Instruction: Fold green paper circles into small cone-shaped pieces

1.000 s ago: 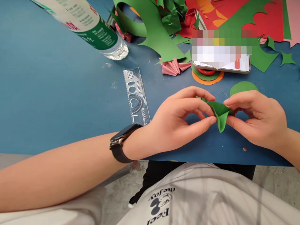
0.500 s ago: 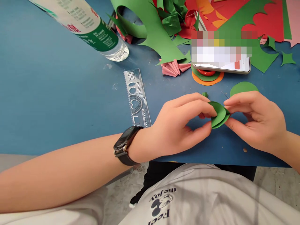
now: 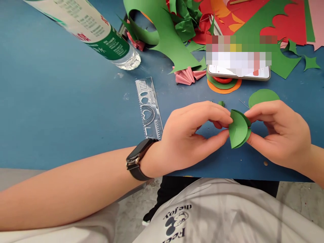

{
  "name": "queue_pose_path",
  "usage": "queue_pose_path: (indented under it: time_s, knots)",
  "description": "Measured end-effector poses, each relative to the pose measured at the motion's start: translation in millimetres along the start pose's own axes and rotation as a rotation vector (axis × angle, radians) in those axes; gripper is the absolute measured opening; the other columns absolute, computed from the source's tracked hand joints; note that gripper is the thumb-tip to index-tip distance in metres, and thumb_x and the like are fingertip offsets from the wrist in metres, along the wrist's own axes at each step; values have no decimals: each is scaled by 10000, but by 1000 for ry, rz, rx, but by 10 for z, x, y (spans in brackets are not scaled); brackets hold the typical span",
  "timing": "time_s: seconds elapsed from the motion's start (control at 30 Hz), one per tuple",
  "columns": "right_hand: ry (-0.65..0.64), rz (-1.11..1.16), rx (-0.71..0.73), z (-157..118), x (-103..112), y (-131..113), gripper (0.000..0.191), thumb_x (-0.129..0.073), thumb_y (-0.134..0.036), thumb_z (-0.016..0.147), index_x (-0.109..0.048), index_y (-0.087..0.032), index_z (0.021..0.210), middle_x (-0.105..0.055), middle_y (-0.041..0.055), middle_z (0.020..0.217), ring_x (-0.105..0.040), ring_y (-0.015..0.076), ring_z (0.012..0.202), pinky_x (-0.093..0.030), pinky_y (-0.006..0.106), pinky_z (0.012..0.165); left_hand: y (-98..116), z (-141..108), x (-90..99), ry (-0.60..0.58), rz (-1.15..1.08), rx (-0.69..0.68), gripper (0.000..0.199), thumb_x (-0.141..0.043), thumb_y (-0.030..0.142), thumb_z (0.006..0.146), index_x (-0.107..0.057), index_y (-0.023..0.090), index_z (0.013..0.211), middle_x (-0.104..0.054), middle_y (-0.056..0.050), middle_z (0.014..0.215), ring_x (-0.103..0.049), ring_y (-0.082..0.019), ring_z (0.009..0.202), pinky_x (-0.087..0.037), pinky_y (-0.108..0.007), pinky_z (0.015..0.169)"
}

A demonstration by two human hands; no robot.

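Bare blue table [image 3: 63, 111] lies open leftward beyond the clear ruler [image 3: 149, 109]; ahead, pink folds [image 3: 186, 76], phone [image 3: 239, 69] and green circle [image 3: 263, 97] crowd the way (bottle [image 3: 101, 33] far left)

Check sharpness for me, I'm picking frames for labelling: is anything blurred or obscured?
Head view: both hands, left hand and right hand, and the folded green paper are sharp; the phone is pixelated over; lighting even, shadows soft.

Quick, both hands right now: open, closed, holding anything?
Left hand: closed, pinching the folded green paper circle by its left edge.
Right hand: closed, pinching the same paper's right side.
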State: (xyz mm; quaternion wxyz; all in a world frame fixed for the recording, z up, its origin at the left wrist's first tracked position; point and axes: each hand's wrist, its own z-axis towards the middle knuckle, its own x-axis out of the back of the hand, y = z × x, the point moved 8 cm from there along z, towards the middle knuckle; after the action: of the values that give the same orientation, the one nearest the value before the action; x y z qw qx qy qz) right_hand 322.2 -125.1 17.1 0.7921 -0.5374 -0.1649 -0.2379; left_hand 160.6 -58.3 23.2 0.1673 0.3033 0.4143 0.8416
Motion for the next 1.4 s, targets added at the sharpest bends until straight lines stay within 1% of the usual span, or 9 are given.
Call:
queue_pose_path:
  time_s: [0.1,0.3,0.53,0.63,0.73,0.93,1.17,1.3,1.4]
  knots:
    - [0,74,-40,-12,-10,40,420,-773,-31,799,-651,-301,1097,-822,-83,954,-800,138,816,-652,258,763,-7,3,-7,-1,-2,5,159,-791,123,909,-731,260,962,-824,-37,1010,-784,-174,888,-695,-316,821]
    - [16,114,-98,-22,8,93,401,-794,-41,782,-653,-298,1054,-832,-89,912,-816,151,791,-666,265,765,90,-32,43,-29,150,-106,133,-818,170,931,-789,291,977,-852,-23,1071,-819,-157,872,-718,-261,815]
    - [40,179,-65,-24,3,36,443,-796,-46,799,-604,-312,1098,-818,-52,1015,-818,175,901,-701,313,781,190,-37,101,-93,269,-159,290,-708,51,943,-804,311,1028,-845,-31,1170,-817,-173,895,-689,-268,749]
    - [53,245,-31,-20,34,-27,501,-767,-11,791,-603,-309,1159,-771,7,1128,-788,192,1011,-699,351,827,187,-27,93,-49,249,-171,272,-725,38,919,-748,288,1023,-846,-34,1122,-809,-183,892,-685,-306,768]
    - [4,303,-46,-22,23,-46,507,-673,-2,793,-622,-295,1205,-718,49,1190,-738,215,1064,-668,411,882,107,-31,83,18,243,-102,233,-770,126,922,-678,286,1063,-838,-15,1002,-792,-187,818,-668,-339,718]
    - [22,191,-122,-26,8,58,388,-788,-115,869,-629,-311,1162,-734,-46,975,-737,161,891,-623,346,776,98,-31,9,-33,256,-108,231,-758,143,942,-641,269,1096,-829,9,956,-791,-174,805,-665,-343,713]
    - [-97,126,-74,12,-63,28,199,-752,-138,921,-707,-272,1061,-775,-47,936,-711,106,813,-608,260,765,-58,-21,-2,9,-96,0,288,-766,70,935,-685,214,1171,-833,-38,1076,-831,-180,961,-691,-269,762]
    - [-100,161,-170,5,-64,70,88,-781,-241,935,-741,-271,1007,-781,-21,895,-720,134,779,-619,281,716,-81,-16,-10,-1,-110,40,251,-729,48,952,-720,195,1155,-835,-59,1097,-824,-174,962,-696,-263,807]
    - [-128,213,-250,1,-90,110,38,-773,-303,952,-757,-270,942,-785,4,884,-738,170,795,-629,309,691,-13,-3,-10,-34,-47,-10,253,-726,43,948,-733,213,1134,-847,-50,1058,-810,-179,926,-695,-294,799]
